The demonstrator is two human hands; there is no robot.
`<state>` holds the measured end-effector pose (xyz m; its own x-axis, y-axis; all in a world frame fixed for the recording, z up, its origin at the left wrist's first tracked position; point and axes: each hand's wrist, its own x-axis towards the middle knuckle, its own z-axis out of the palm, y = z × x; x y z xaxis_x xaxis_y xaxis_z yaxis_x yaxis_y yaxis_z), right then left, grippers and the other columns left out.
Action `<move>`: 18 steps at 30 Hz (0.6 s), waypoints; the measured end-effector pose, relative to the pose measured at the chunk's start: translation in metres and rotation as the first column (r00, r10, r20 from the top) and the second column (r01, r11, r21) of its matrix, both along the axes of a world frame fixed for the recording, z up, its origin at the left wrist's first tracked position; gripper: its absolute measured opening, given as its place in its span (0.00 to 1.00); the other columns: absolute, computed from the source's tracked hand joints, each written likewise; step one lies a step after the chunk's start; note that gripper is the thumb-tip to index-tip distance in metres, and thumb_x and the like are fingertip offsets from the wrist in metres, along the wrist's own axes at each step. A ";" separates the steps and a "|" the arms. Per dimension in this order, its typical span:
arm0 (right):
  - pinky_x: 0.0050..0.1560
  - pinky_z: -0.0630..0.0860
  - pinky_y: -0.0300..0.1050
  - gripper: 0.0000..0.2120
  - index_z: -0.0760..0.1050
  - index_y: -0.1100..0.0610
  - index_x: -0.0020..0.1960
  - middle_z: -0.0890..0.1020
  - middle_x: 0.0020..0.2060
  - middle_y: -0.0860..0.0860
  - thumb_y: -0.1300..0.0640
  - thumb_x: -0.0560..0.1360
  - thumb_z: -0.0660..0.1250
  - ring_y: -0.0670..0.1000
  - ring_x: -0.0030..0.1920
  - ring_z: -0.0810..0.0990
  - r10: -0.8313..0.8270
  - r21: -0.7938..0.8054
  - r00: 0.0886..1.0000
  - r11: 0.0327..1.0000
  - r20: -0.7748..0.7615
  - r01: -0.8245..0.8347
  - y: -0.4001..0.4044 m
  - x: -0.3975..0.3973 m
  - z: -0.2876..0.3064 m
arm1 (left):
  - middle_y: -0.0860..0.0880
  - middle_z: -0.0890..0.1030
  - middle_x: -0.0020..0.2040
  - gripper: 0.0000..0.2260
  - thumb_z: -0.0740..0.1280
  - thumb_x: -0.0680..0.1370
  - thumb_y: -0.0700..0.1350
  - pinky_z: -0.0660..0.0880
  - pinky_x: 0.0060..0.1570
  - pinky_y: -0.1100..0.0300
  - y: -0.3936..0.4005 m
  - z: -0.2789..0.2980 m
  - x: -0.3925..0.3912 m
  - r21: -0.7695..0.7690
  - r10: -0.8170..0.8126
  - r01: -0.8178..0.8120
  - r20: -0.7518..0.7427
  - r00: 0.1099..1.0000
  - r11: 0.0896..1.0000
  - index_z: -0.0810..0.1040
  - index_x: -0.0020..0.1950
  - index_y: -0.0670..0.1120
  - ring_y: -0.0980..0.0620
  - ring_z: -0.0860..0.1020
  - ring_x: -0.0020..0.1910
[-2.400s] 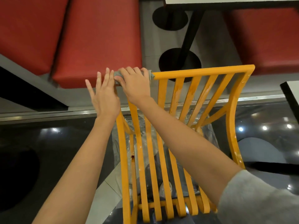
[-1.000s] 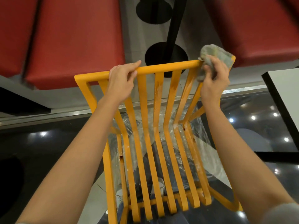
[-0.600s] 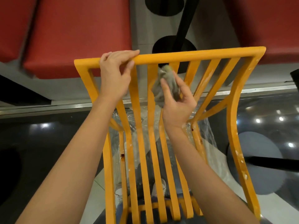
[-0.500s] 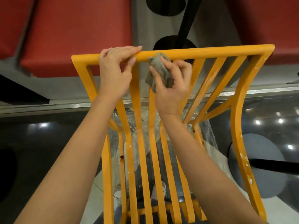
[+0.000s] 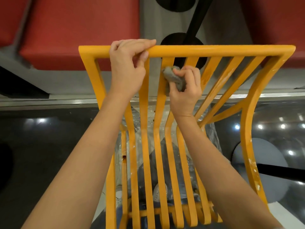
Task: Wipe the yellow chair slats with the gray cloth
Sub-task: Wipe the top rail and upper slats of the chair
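The yellow chair (image 5: 214,51) fills the middle of the head view, its back slats running down from the top rail. My left hand (image 5: 127,70) grips the top rail near its left end, fingers curled over it. My right hand (image 5: 186,90) holds the bunched gray cloth (image 5: 174,76) and presses it against a middle slat just below the top rail. White smears mark the right slats and the right side post.
Red padded benches (image 5: 82,27) lie beyond the chair. A black table pole and round base (image 5: 194,22) stand behind the top rail. The floor (image 5: 49,146) is dark and glossy. A second round base with a black bar (image 5: 257,169) sits at the right.
My right hand went with the cloth from the rail's right end to the middle slats, then slid a little down a slat. My left hand keeps its grip on the rail.
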<state>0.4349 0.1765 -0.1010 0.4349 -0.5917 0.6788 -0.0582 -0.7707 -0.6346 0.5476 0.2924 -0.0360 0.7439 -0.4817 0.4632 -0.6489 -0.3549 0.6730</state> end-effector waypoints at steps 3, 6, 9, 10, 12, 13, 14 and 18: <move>0.51 0.73 0.33 0.05 0.77 0.68 0.42 0.79 0.43 0.63 0.76 0.70 0.68 0.51 0.47 0.76 0.030 0.014 0.996 0.999 -0.083 -0.029 0.008 -0.006 -0.019 | 0.60 0.82 0.57 0.14 0.65 0.77 0.41 0.62 0.61 0.65 0.000 0.001 0.000 0.009 -0.018 0.018 0.000 1.000 1.000 0.83 0.59 0.53 0.62 0.77 0.59; 0.44 0.76 0.44 0.06 0.76 0.67 0.40 0.78 0.41 0.61 0.75 0.70 0.69 0.50 0.43 0.75 0.091 0.072 0.970 0.994 -0.225 -0.076 0.018 -0.021 -0.038 | 0.60 0.82 0.57 0.14 0.65 0.77 0.41 0.62 0.61 0.65 0.002 0.001 0.001 0.011 -0.014 0.014 0.004 1.000 1.000 0.82 0.60 0.53 0.63 0.77 0.59; 0.43 0.74 0.39 0.04 0.78 0.68 0.42 0.78 0.41 0.61 0.73 0.71 0.71 0.49 0.44 0.74 0.066 0.048 0.992 0.997 -0.108 -0.061 0.011 -0.005 0.000 | 0.61 0.81 0.57 0.15 0.65 0.77 0.41 0.61 0.61 0.67 0.001 0.001 -0.001 0.017 -0.013 0.013 0.003 1.000 1.000 0.82 0.60 0.53 0.63 0.77 0.59; 0.46 0.75 0.38 0.03 0.78 0.68 0.42 0.78 0.41 0.62 0.73 0.71 0.71 0.50 0.45 0.75 0.047 0.025 0.999 0.999 -0.028 -0.046 0.007 0.004 0.016 | 0.62 0.81 0.57 0.15 0.65 0.77 0.41 0.60 0.61 0.68 0.001 0.001 -0.002 0.017 -0.011 0.011 0.000 1.000 1.000 0.82 0.60 0.54 0.63 0.76 0.59; 0.50 0.79 0.47 0.03 0.78 0.69 0.43 0.79 0.43 0.62 0.74 0.71 0.69 0.55 0.47 0.78 0.055 0.005 0.997 0.998 0.049 -0.055 0.003 0.017 0.029 | 0.63 0.80 0.56 0.14 0.65 0.77 0.41 0.59 0.61 0.70 0.000 0.001 -0.001 0.015 -0.007 0.007 -0.001 1.000 1.000 0.82 0.60 0.54 0.64 0.76 0.59; 0.51 0.79 0.53 0.04 0.78 0.70 0.44 0.79 0.44 0.63 0.75 0.71 0.67 0.58 0.48 0.79 0.065 0.011 0.998 0.998 0.020 -0.065 0.007 0.016 0.022 | 0.63 0.80 0.56 0.14 0.65 0.77 0.41 0.59 0.61 0.70 0.000 0.001 0.000 0.011 -0.004 0.004 -0.003 1.000 1.000 0.82 0.60 0.54 0.64 0.76 0.59; 0.50 0.79 0.56 0.04 0.77 0.70 0.44 0.79 0.45 0.63 0.75 0.71 0.67 0.60 0.48 0.79 0.082 0.028 0.996 0.996 -0.041 -0.080 0.011 0.009 0.007 | 0.63 0.80 0.56 0.14 0.65 0.77 0.41 0.59 0.61 0.70 0.001 0.001 0.000 0.005 0.004 -0.004 -0.005 1.000 1.000 0.82 0.60 0.54 0.64 0.76 0.59; 0.47 0.79 0.50 0.08 0.76 0.65 0.42 0.78 0.44 0.58 0.76 0.68 0.68 0.47 0.47 0.77 0.147 0.230 0.947 0.970 -0.287 -0.081 0.022 -0.031 -0.050 | 0.63 0.80 0.56 0.14 0.65 0.78 0.41 0.61 0.62 0.66 0.001 0.002 -0.002 0.018 0.003 -0.003 -0.005 1.000 1.000 0.82 0.60 0.54 0.63 0.76 0.59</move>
